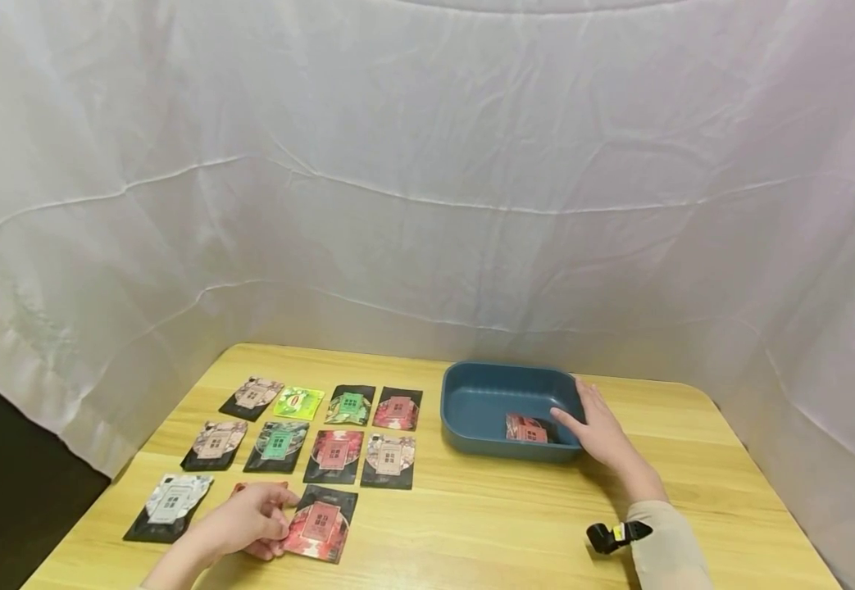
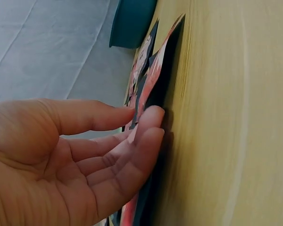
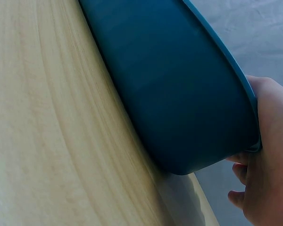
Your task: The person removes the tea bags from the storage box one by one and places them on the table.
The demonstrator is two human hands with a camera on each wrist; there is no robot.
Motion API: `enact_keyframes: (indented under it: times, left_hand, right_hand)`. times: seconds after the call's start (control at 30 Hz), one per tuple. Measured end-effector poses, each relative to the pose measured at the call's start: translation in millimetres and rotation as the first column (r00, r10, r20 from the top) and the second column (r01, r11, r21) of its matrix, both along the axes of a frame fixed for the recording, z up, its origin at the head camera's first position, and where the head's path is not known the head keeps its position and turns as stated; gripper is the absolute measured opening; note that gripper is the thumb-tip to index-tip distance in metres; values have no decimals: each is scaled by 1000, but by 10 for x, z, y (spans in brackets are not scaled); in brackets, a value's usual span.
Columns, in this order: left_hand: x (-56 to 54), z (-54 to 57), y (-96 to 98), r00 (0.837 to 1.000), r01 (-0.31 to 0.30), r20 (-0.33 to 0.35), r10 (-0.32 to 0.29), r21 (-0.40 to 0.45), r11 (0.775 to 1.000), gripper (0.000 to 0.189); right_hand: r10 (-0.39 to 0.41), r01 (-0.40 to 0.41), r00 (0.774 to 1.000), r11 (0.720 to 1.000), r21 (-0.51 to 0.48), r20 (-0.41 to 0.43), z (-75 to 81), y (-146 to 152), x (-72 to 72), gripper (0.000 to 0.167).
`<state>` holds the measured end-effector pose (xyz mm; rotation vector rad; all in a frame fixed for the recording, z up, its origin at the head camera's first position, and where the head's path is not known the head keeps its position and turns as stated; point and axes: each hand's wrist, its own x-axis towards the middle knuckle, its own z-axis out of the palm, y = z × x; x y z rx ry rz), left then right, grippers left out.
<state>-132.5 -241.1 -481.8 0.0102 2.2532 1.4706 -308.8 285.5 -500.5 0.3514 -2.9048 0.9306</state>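
Note:
My left hand [image 1: 250,524] pinches the left edge of a red and black sachet [image 1: 321,524] at the front of the table. In the left wrist view, the thumb lies on the printed side of this sachet [image 2: 155,70] and the fingertips come in behind it. An orange-red sachet [image 1: 279,487] is mostly hidden under that hand. My right hand [image 1: 604,430] grips the right end of a blue plastic bin [image 1: 464,442], thumb over the rim and fingers outside. Red sachets [image 1: 526,428] lie inside the bin near its right front corner.
Left of the bin, several sachets lie in rows, among them a yellow-green one [image 1: 299,403], a green one [image 1: 276,447] and a white and black one [image 1: 169,508]. Pale cloth [image 1: 427,246] hangs behind the wooden table [image 1: 471,524]. A black strap device [image 1: 615,537] sits at the right wrist.

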Motion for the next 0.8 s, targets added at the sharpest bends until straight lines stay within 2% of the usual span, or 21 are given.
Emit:
enact_keyframes:
  times: [0.17, 0.3, 0.47, 0.6, 0.8]
  left_hand:
    - [10, 43, 12, 999, -45, -12, 44, -97, 994, 44]
    - [12, 128, 25, 998, -52, -35, 48, -128, 990, 45]
    - [-37, 285, 69, 996, -15, -92, 4, -121, 992, 50]
    - [-121, 414, 147, 988, 18, -148, -40, -153, 988, 52]
    - [-270, 610, 352, 962, 59, -245, -117, -232, 971, 46]
  right_hand:
    - [0, 0, 1000, 1000, 2, 3, -2, -2, -1, 93]
    - [-1, 1, 1000, 1000, 2, -1, -7, 2, -13, 93]
    - [0, 0, 1000, 1000, 2, -7, -1, 6, -16, 93]
    - [1, -1, 1000, 1000, 0, -7, 14, -5, -3, 93]
    - [-1, 1, 1000, 1000, 4, -5, 20, -13, 9, 93]
